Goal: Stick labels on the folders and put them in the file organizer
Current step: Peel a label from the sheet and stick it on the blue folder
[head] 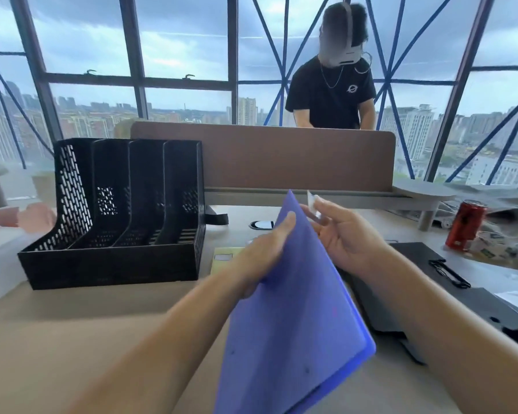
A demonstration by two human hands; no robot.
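we are in the labelling step. our left hand (pixel 260 249) grips the purple folder (pixel 296 324) by its edge, thumb laid up along the near face, and holds it tilted off the surface (pixel 87 339), just right of the organizer (pixel 117 210). our right hand (pixel 341 234), further right of the organizer, pinches a small white label (pixel 311 200) between thumb and fingertips; its other fingers hang loosely apart. the label sits close beside the folder's top corner, and we cannot tell whether it touches the folder yet.

the organizer stands with all four of its slots bare of folders, so by our reckoning the task is at an early stage. a yellow label sheet (pixel 224 258) lies flat just right of the organizer, partly hidden behind our left hand. black folders (pixel 431 282) lie well to the right of it, and a red can (pixel 465 224) stands further right again.

the next move, as we judge it, calls for bringing the label square onto the folder near that top corner and pressing it flat. the left hand would have to keep the folder steady against the push. only then does the folder go left into a slot of the organizer.
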